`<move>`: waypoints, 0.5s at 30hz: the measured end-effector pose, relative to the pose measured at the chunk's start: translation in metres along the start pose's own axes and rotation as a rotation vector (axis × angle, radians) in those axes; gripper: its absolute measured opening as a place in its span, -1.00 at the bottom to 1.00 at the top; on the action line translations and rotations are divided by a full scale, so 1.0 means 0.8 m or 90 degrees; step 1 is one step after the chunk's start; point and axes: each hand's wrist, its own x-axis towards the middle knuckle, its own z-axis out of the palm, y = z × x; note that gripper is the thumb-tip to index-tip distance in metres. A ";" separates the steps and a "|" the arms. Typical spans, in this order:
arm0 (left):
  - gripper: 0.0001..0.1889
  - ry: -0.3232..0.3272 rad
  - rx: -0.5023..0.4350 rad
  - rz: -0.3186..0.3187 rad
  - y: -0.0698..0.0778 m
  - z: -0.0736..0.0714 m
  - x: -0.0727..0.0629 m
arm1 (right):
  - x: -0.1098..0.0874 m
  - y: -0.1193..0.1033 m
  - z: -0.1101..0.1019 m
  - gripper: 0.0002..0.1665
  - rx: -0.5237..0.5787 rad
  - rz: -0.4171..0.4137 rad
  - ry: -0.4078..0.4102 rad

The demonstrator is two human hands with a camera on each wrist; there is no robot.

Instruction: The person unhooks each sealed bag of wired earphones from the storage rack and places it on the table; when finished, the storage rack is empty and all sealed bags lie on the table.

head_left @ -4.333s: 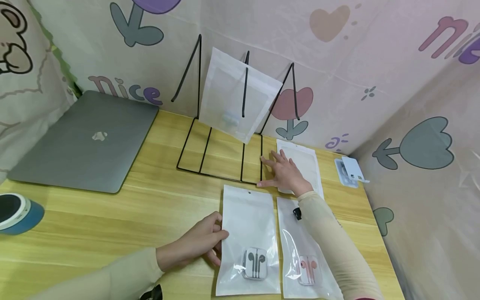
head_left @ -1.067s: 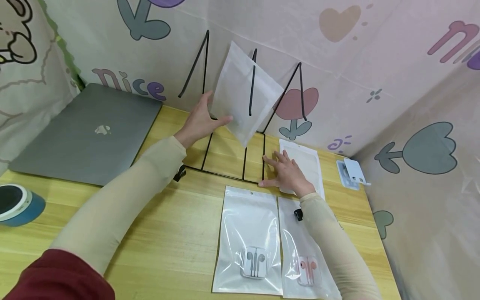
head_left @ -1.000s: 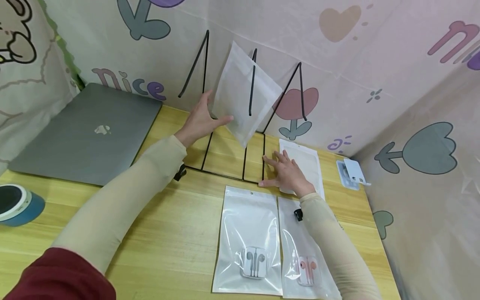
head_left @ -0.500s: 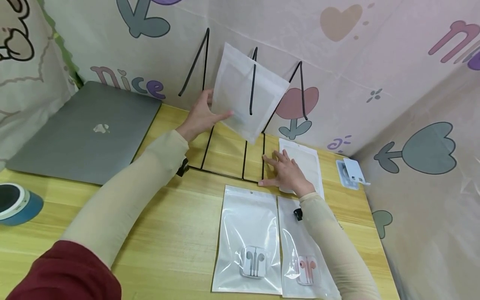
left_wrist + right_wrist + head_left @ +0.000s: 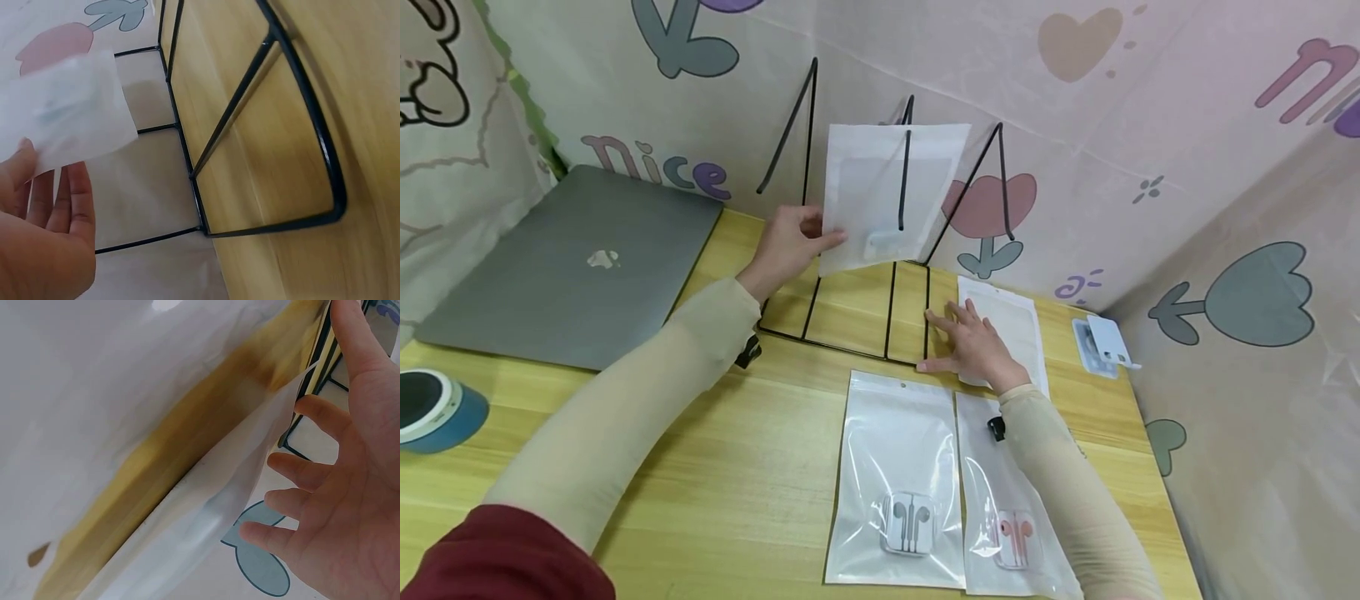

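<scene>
A white zip bag (image 5: 865, 192) hangs on the middle hook of a black wire rack (image 5: 891, 308), its top edge nearly level. A small pale item shows blurred near its bottom. My left hand (image 5: 786, 250) pinches the bag's lower left edge; in the left wrist view the thumb lies in front of the bag (image 5: 75, 112) and the fingers behind. With fingers spread, my right hand (image 5: 973, 342) lies at the rack's right front corner, over another white bag (image 5: 1018, 325). In the right wrist view its fingers (image 5: 294, 469) are apart and grip nothing.
Two bags lie in front, one with grey earphones (image 5: 910, 525), one with pink earphones (image 5: 1015, 537) partly under the right forearm. A closed laptop (image 5: 580, 267) and a blue round device (image 5: 445, 417) are at left. A small white-and-blue item (image 5: 1101, 342) lies far right.
My left hand left the grey-earphone bag and went up to the hanging bag. That bag has swung from tilted to nearly level, the hand moving slightly lower. The right hand stayed.
</scene>
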 end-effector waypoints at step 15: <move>-0.70 0.014 -0.042 0.048 0.007 -0.010 -0.057 | 0.000 -0.001 0.000 0.17 0.004 -0.004 0.003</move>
